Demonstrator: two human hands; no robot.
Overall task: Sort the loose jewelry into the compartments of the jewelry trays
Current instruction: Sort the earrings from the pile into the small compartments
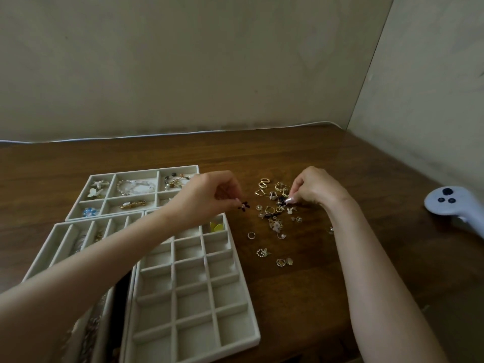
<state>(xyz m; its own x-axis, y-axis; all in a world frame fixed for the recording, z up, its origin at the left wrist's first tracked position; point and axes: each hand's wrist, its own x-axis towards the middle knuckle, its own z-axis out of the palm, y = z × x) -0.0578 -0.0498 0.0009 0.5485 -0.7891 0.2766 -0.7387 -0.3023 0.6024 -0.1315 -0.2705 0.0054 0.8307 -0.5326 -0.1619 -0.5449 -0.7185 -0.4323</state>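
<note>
Far left, our pale grey velvet tray with long slots [44,247] and, behind it, the pale grey tray with wide compartments [136,169] already carry pieces. The pale grey grid tray of small square cells [246,292], just right of them, is mostly bare, with one yellow petal-shaped piece [216,227] in its far-right corner cell. Our left hand [209,195] hangs over that tray's far end, thumb and fingertips pinching a small dark flower-shaped earring [244,205] clear of the table. Right of it, the loose pile of gold hoops, rings and studs [272,213] sits on the dark brown wooden table [301,297]. Our right hand [311,189] is down in the pile, fingertips closed on what looks like a second dark piece [281,199]; too small to confirm. A white handheld controller [450,203] lies well apart, far right. Handling: we judge the pieces featherlight, hard and slippery, with posts that snag neighbours. We'd pinch the body, not the post, and lift straight up.
</note>
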